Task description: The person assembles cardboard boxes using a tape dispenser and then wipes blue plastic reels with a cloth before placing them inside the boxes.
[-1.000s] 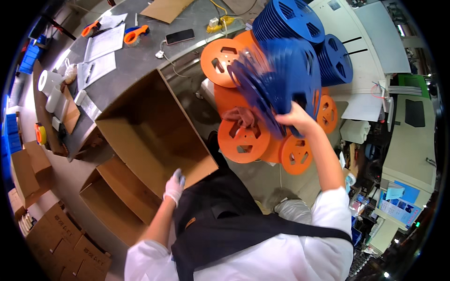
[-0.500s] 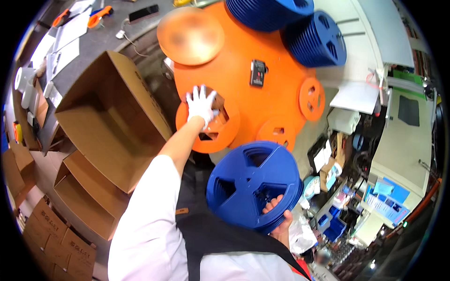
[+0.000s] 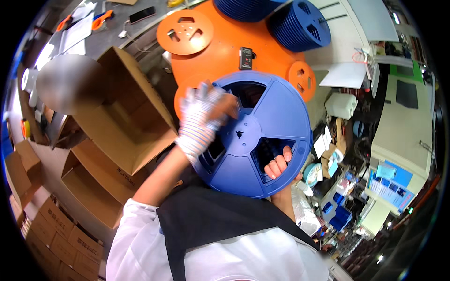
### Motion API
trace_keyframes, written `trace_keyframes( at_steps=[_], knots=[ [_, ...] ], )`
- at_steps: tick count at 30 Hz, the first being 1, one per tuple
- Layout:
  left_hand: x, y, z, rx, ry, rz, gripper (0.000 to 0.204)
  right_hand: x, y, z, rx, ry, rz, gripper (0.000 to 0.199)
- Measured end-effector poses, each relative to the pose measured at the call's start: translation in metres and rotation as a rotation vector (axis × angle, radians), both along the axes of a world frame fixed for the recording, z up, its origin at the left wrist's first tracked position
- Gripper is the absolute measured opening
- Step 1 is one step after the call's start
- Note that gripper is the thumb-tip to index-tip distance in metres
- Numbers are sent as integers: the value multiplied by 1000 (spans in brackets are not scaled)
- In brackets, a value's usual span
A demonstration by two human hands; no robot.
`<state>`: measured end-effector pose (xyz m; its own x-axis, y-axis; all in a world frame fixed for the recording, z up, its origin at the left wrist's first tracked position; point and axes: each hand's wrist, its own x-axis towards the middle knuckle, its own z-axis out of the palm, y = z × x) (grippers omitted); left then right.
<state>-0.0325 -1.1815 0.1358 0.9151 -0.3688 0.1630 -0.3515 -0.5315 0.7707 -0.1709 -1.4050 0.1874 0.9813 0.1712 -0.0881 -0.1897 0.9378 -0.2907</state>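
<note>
My bare right hand grips a stack of large blue plastic reels, its fingers hooked through a window in the top one. The stack is tilted up in front of my body. My left hand, in a white striped glove, is at the left side of the reels, over their left windows. Motion smears its fingers, and something brownish by them is too blurred to name. Behind the reels lies a wide orange surface, with an orange reel partly covered by my left hand.
More orange reels lie around the orange surface, with a small black device near its middle. Further blue reels are stacked at the far edge. At left stand open cardboard boxes; a phone lies on the grey bench.
The blue reels have come up and forward in my right hand, covering more of the orange surface. My left hand has left the near orange reel and moved over to the blue reels' side.
</note>
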Motion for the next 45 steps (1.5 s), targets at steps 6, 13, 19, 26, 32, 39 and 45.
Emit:
trace_keyframes(
  at_steps=[6,13,19,26,32,39,45],
  knots=[
    [-58,7,68,-118,-130,-420,64,4,40,-6,59,-95,176,54],
    [-67,51,18,-617,176,-119,41,23,75,33,-136,-50,224,49],
    [-56,100,-29,-513,175,80,57,27,94,47,-215,-101,206,49],
    [-110,182,5,8,-171,-95,56,46,84,50,-148,-126,99,51],
    [-99,163,27,84,-280,-227,42,73,97,51,-78,-103,130,50],
    [-105,187,37,-81,1,-361,28,85,105,58,-274,-68,183,59],
    [-131,232,70,-114,117,-134,26,83,128,62,-610,195,96,52]
  ],
)
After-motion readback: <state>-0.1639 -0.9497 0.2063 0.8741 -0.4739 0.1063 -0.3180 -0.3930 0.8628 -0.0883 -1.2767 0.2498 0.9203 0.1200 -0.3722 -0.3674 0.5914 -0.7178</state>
